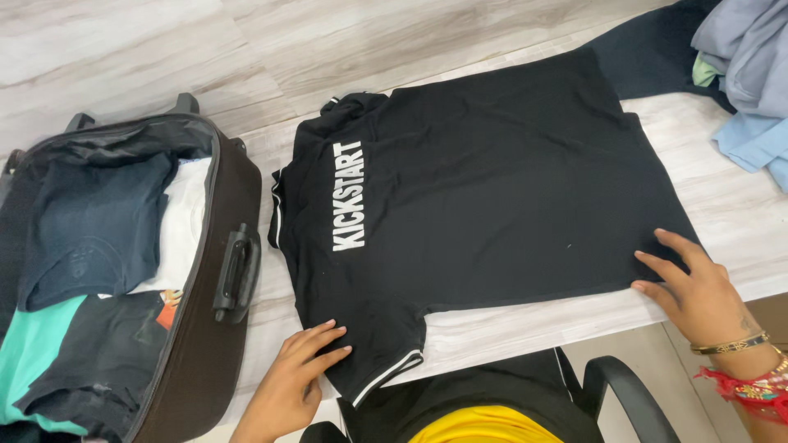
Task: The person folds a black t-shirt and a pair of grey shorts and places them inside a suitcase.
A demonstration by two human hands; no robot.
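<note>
A black short-sleeved polo shirt with white sleeve trim and white lettering [484,180] lies back-up, spread flat across the pale wood-grain worktop [739,205]. The left hand [291,381] rests open, fingers flat on the near sleeve, apparently pinning it smooth. The right hand [694,287] is also open, fingertips pressing the hem corner, grasping nothing. To the left, an open dark brown fabric suitcase [205,328] holds folded clothes. A heap of blue and grey garments [751,74] sits at the far right corner.
</note>
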